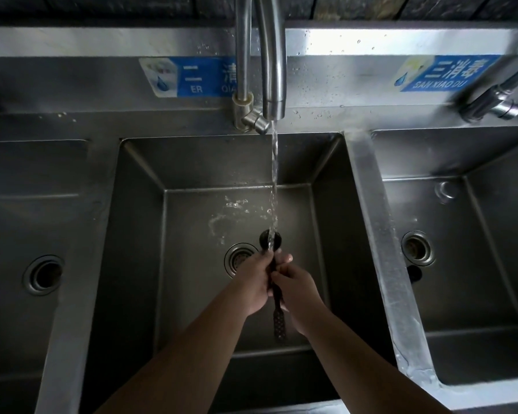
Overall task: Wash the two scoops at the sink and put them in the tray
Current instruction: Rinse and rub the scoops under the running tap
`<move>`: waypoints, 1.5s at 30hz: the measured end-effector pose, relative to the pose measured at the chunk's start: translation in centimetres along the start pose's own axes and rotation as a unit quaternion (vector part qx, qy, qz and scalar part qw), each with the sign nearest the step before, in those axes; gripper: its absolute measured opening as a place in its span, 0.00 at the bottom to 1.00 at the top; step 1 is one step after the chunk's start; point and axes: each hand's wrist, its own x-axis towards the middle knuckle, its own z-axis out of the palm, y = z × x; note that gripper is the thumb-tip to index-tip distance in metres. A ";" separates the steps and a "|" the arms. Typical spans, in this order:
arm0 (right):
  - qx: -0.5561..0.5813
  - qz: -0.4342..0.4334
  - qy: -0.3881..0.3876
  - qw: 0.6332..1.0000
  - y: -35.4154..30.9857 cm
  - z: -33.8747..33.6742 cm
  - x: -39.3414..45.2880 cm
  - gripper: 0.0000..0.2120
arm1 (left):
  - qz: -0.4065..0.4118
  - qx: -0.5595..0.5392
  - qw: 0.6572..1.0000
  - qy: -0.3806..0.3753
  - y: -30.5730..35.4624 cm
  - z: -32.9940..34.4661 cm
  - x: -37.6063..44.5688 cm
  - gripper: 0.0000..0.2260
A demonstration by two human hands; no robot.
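Note:
A dark scoop with a long handle is held over the middle sink basin. Its round bowl sits directly under the stream of water falling from the steel tap. My left hand and my right hand both close around the handle's middle, side by side. The handle's patterned end sticks out below my hands. A dark round object lies in the right basin beside its drain; I cannot tell if it is the second scoop. No tray is in view.
Three steel basins stand side by side, each with a drain: left, middle, right. A wet steel divider separates the middle and right basins. A second tap reaches in at the upper right. Blue labels mark the backsplash.

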 end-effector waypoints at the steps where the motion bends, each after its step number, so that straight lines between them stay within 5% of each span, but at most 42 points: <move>1: 0.010 -0.006 -0.001 1.000 -0.3 0.1 0.1 0.10 | 0.011 0.020 1.000 0.013 0.0 0.2 -0.1 0.14; 12: 0.111 -0.031 -0.019 0.993 -7.4 1.0 1.2 0.07 | 0.108 -0.003 0.994 0.007 5.7 2.4 -1.2 0.14; 26: 0.198 -0.163 -0.083 0.963 -15.3 2.0 -0.2 0.10 | 0.223 0.012 0.972 -0.073 13.9 6.5 -4.0 0.14; 34: 0.136 -0.149 -0.056 0.978 -9.7 1.0 -1.6 0.07 | 0.177 0.076 0.981 -0.028 9.2 3.9 -3.5 0.07; 45: 0.208 0.037 -0.069 0.975 -0.3 0.1 -3.3 0.10 | 0.064 0.108 0.992 0.011 0.6 0.4 -4.7 0.10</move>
